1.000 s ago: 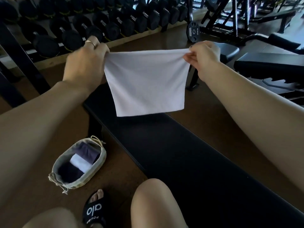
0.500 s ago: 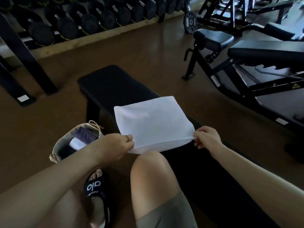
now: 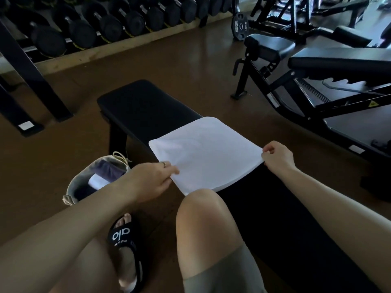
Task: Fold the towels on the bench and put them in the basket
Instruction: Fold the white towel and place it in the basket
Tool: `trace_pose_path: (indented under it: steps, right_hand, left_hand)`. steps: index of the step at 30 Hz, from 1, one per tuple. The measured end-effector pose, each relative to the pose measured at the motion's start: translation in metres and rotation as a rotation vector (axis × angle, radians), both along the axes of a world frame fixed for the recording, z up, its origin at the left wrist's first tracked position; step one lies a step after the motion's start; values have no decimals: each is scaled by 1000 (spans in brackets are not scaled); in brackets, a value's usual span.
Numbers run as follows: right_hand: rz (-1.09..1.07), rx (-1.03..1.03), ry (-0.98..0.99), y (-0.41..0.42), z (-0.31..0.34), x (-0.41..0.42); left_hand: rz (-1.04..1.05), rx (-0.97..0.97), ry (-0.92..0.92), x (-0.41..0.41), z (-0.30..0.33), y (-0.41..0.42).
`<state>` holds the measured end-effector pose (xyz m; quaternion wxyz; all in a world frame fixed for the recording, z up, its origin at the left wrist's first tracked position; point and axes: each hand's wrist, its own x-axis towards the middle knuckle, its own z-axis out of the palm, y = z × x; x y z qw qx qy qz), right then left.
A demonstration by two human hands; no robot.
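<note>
**Towel now lies on the bench**

A second ago the white towel (image 3: 206, 154) hung in the air; now it lies flat on the black bench (image 3: 146, 106). The left hand (image 3: 151, 180) pinches its near left corner. The right hand (image 3: 278, 157) pinches its right corner. The basket (image 3: 72, 187) sits on the floor left of the bench, with folded towels inside.

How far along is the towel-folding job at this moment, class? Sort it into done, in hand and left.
Done: the basket on the floor already holds folded towels, dark and white.
In hand: a white towel lies on the bench; the left hand and right hand each pinch a near corner.
Left: finish folding it and put it in the basket. No other loose towel shows.
</note>
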<state>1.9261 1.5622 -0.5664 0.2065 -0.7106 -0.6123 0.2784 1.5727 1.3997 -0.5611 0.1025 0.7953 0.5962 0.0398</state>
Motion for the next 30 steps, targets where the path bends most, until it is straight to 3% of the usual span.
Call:
trace_pose_path:
  steps: [4,6,7,10,13,20,26,30]
  right_hand:
    - [94,-10,-336,3,-8,1]
    - [207,132,-546,-15,-9,-17]
    - [312,235,-553,-30,-10,-31]
    - [666,378,-283,-90,-13,-75]
    - [910,346,-334,-134,-23,-100]
    - [966,529,-505,-142,-44,-101]
    - [859,737,-431,-144,-57,-93]
    - [850,805,-406,-147,-58,-74]
  left_hand:
    - [234,19,-24,-11,-8,26]
    - [358,28,-50,-14,-14,41]
    - [449,-8,-123,-16,-18,50]
    - [699,-155,-423,-24,-27,70]
    - [751,-153,-471,-30,-35,74]
    - [906,-37,-721,-34,-29,81]
    - [971,35,-737,-39,-23,81]
    - [994,-22,-888,-49,-20,75]
